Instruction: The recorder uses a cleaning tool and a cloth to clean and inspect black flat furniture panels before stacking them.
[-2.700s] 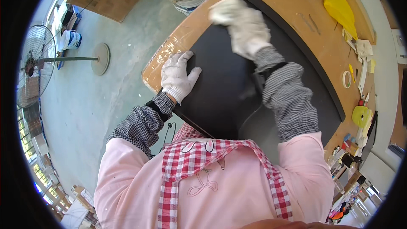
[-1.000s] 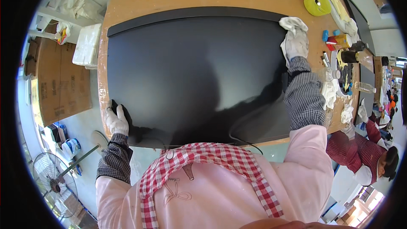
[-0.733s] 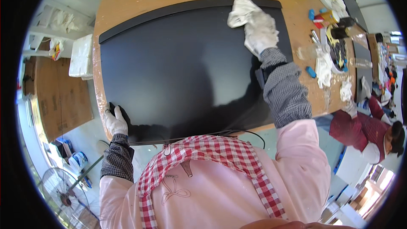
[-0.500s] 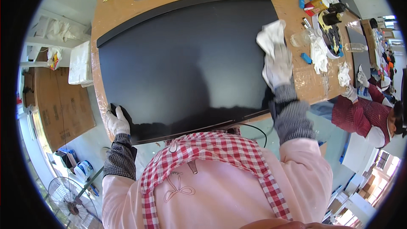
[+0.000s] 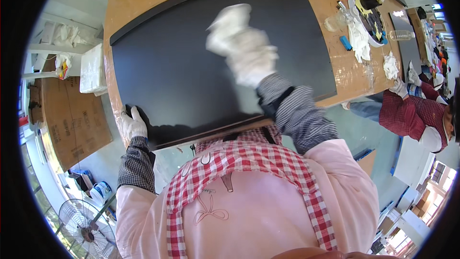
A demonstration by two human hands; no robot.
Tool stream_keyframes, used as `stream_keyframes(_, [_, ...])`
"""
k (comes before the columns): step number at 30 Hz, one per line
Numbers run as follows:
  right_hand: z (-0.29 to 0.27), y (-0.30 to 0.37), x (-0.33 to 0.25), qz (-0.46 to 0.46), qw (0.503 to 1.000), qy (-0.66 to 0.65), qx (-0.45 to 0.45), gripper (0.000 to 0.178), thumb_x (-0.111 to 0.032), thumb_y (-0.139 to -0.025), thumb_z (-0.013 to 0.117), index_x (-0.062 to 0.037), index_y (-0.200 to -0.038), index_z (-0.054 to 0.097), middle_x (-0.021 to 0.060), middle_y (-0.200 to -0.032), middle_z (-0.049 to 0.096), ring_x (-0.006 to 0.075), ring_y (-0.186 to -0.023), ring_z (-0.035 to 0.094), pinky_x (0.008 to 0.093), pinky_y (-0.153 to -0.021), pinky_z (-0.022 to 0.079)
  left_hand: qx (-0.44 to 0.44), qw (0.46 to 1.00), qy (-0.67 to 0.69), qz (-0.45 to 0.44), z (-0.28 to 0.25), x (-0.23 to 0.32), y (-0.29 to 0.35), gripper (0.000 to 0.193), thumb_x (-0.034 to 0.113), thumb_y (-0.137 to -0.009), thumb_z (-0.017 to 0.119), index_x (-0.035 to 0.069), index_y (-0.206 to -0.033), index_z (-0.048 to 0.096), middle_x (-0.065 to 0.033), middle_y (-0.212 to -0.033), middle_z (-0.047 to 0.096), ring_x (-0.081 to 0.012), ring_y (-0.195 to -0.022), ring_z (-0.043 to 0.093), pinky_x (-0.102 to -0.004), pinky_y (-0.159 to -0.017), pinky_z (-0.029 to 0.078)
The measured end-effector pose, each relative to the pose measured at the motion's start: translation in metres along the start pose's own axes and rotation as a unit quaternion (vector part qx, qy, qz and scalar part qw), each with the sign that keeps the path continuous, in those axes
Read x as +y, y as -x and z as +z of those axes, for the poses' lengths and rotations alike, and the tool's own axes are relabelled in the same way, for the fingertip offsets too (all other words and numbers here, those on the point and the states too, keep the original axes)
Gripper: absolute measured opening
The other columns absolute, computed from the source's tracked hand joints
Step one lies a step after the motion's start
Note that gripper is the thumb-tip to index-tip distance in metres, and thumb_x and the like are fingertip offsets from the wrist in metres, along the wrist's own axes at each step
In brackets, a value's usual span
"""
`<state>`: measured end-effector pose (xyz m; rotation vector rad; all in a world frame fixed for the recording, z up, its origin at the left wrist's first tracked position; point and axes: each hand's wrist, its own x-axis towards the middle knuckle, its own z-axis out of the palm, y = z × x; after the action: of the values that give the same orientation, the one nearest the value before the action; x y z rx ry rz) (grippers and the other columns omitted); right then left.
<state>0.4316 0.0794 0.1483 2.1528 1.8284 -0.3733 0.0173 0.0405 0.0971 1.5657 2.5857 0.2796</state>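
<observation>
A large glossy black panel with a raised strip along its far edge lies flat on the table in front of me. My right hand, in a white glove and blurred by motion, holds a crumpled white cloth over the middle of the panel. At the panel's near left corner, my gloved left hand grips the edge, with the thumb on top and the other fingers partly hidden.
Brown covering shows on the table. To the right are a round tray, a clear bottle, white rags and a blue block. A co-worker stands at the far right. A fan stands at lower left.
My right hand has swept the cloth leftward from the panel's right edge to its middle. My left hand stays at the corner. The view has shifted slightly.
</observation>
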Motion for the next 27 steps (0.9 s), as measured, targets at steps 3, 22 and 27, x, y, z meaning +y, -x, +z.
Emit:
stream_keyframes(3, [0.089,0.024,-0.034,-0.370,0.917,-0.008,0.147,0.044,-0.036,-0.099,0.047,-0.0111,-0.136,0.055,0.0107,-0.143,0.053,0.0290,-0.145,0.037,0.0579,-0.114,0.035,0.005,1.000,-0.003,0.019,0.005,-0.005,-0.003,0.057,0.039,-0.100,0.057,0.000,-0.139,0.053,-0.0240,-0.135,0.061,-0.0390,-0.127,0.056,-0.0434,-0.110,0.042])
stream_keyframes(22, [0.126,0.081,0.053,-0.181,0.954,-0.040,0.236,0.060,-0.029,-0.085,0.063,-0.0050,-0.139,0.052,0.0203,-0.147,0.047,0.0368,-0.147,0.034,0.0450,-0.125,0.024,0.027,0.996,0.022,0.076,0.004,-0.027,0.003,0.053,0.037,-0.096,0.061,0.000,-0.134,0.059,-0.0250,-0.131,0.063,-0.0404,-0.124,0.058,-0.0450,-0.108,0.043])
stream_keyframes(27, [0.075,0.001,0.160,0.071,0.948,-0.056,0.306,0.056,-0.038,-0.096,0.057,-0.0003,-0.136,0.056,0.0247,-0.134,0.058,0.0401,-0.130,0.052,0.0480,-0.112,0.039,0.022,0.996,0.018,0.087,0.002,-0.072,0.044,0.057,0.034,-0.093,0.066,0.002,-0.139,0.056,-0.0230,-0.139,0.057,-0.0379,-0.133,0.050,-0.0440,-0.115,0.037])
